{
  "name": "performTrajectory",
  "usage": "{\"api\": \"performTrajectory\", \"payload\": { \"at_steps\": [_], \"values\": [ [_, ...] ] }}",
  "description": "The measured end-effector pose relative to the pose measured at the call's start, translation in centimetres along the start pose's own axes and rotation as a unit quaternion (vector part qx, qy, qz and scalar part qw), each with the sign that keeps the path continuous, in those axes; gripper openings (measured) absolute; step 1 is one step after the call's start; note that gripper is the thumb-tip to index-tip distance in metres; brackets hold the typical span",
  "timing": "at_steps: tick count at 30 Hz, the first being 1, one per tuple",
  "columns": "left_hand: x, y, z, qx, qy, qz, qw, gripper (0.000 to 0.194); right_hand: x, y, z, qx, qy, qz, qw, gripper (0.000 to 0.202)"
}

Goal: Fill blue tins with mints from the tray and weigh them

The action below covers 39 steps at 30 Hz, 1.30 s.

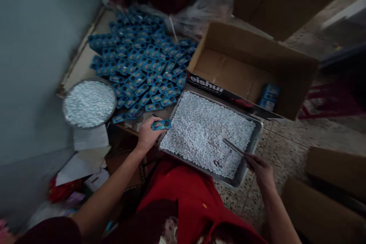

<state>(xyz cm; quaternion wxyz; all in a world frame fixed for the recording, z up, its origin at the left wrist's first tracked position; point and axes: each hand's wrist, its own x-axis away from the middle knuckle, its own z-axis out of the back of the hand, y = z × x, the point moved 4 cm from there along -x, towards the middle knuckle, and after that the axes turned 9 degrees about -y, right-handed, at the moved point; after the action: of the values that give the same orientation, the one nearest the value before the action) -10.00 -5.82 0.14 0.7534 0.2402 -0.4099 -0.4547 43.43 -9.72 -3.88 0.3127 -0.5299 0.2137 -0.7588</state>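
The left hand has its fingers closed on one blue pack, held out just beside the near-left edge of the metal tray. The right hand pinches a thin metal tool between thumb and fingers, its far end over the white pellets in the tray.

I count one tray, one round bowl heaped with similar pellets, and one open carton beyond the tray with a small blue box inside. The blue packs piled beside the carton are too many and too overlapped to count, as are the pellets.

The right fingertips are blurred, and the tool's grip end is hidden in the hand. Dark clutter along the top is cut off and hard to make out.
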Motion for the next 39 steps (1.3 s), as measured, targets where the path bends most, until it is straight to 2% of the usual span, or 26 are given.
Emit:
{"api": "performTrajectory", "payload": {
  "at_steps": [2,4,6,8,10,12,14,16,18,20,21,23,25,28,30,31,33,35,37,39],
  "values": [
    [1.9,-3.2,3.5,-0.023,0.076,0.053,0.995,0.039,-0.3,1.6,0.8,-0.014,-0.012,-0.004,1.000,0.041],
    [3.4,-6.7,6.2,-0.044,0.161,0.105,0.980,0.040,-0.6,2.4,1.1,-0.010,-0.036,-0.010,0.999,0.037],
    [3.5,-9.7,7.6,-0.066,0.211,0.133,0.966,0.040,-0.4,2.6,1.0,0.001,-0.055,-0.020,0.998,0.034],
    [2.0,-11.7,8.0,-0.084,0.226,0.129,0.962,0.038,0.1,2.5,0.5,0.007,-0.055,-0.033,0.998,0.036],
    [-0.1,-12.6,7.7,-0.098,0.237,0.104,0.961,0.039,0.8,2.5,0.1,-0.004,-0.054,-0.050,0.997,0.040],
    [-1.5,-12.6,7.0,-0.113,0.262,0.082,0.955,0.045,1.4,2.9,0.2,-0.018,-0.051,-0.058,0.997,0.045],
    [-1.3,-12.1,6.6,-0.127,0.295,0.065,0.945,0.057,2.2,3.9,1.1,-0.017,-0.030,-0.055,0.998,0.047],
    [0.0,-10.9,6.4,-0.154,0.301,0.029,0.941,0.060,3.5,5.5,2.3,-0.007,0.009,-0.053,0.999,0.048],
    [1.3,-8.8,6.1,-0.194,0.264,-0.033,0.944,0.044,4.9,7.5,2.8,-0.018,0.041,-0.057,0.997,0.046],
    [1.0,-5.8,5.3,-0.224,0.198,-0.104,0.949,0.021,6.0,9.2,2.2,-0.057,0.063,-0.058,0.995,0.041],
    [0.0,-3.9,4.6,-0.229,0.163,-0.140,0.949,0.014,6.2,9.7,1.6,-0.086,0.071,-0.057,0.992,0.039],
    [-3.4,1.1,2.8,-0.228,0.106,-0.215,0.944,0.014,6.1,9.5,0.1,-0.147,0.091,-0.049,0.984,0.036],
    [-7.8,7.7,0.2,-0.229,0.069,-0.299,0.924,0.017,4.8,7.3,-0.9,-0.178,0.115,-0.015,0.977,0.033],
    [-14.5,18.5,-5.3,-0.231,0.018,-0.431,0.872,0.020,1.5,2.1,-0.1,-0.135,0.150,0.070,0.977,0.031],
    [-18.7,24.2,-9.4,-0.234,-0.027,-0.482,0.844,0.023,-1.1,-1.0,1.3,-0.099,0.169,0.109,0.974,0.033],
    [-20.8,26.2,-11.4,-0.232,-0.046,-0.485,0.842,0.022,-2.5,-2.1,2.1,-0.082,0.176,0.117,0.974,0.034],
    [-24.8,28.8,-15.2,-0.238,-0.095,-0.483,0.837,0.018,-5.2,-3.6,3.3,-0.048,0.174,0.116,0.977,0.036],
    [-28.0,30.0,-18.8,-0.259,-0.156,-0.474,0.827,0.015,-7.6,-4.3,3.8,-0.016,0.150,0.109,0.983,0.036],
    [-29.6,30.8,-22.7,-0.281,-0.214,-0.466,0.811,0.011,-9.6,-4.8,3.5,0.003,0.116,0.102,0.988,0.033],
    [-29.5,31.9,-26.9,-0.292,-0.262,-0.479,0.785,0.013,-11.4,-5.4,2.2,0.019,0.074,0.095,0.992,0.026]
  ]
}}
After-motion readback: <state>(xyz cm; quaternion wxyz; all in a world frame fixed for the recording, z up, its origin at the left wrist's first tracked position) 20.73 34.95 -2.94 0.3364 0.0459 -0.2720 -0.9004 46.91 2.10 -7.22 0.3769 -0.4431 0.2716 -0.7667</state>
